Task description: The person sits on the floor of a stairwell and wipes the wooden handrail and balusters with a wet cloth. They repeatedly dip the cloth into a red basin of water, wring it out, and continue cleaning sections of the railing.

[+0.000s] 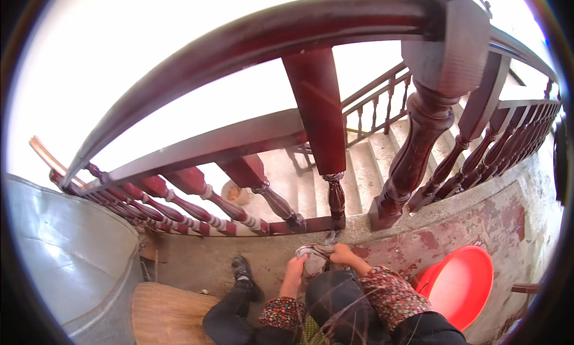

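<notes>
A crumpled greyish cloth (315,260) is spread between my two hands, low over the landing floor in front of my knee. My left hand (294,269) grips its left side, the thumb on top. My right hand (344,255) has hold of its right edge, fingers closed. Just beyond the cloth stands the dark red wooden balustrade, with a turned baluster (336,197) nearest to my hands and its bottom rail (309,225) close above them. A thick newel post (423,134) rises to the right. The underside of the cloth is hidden.
A red plastic basin (482,282) with whitish contents stands at my right. On the left lie a straw broom head (168,311) and a large grey metal container (67,251). Concrete stairs (374,157) descend beyond the balusters. The handrail (251,36) arches overhead in view.
</notes>
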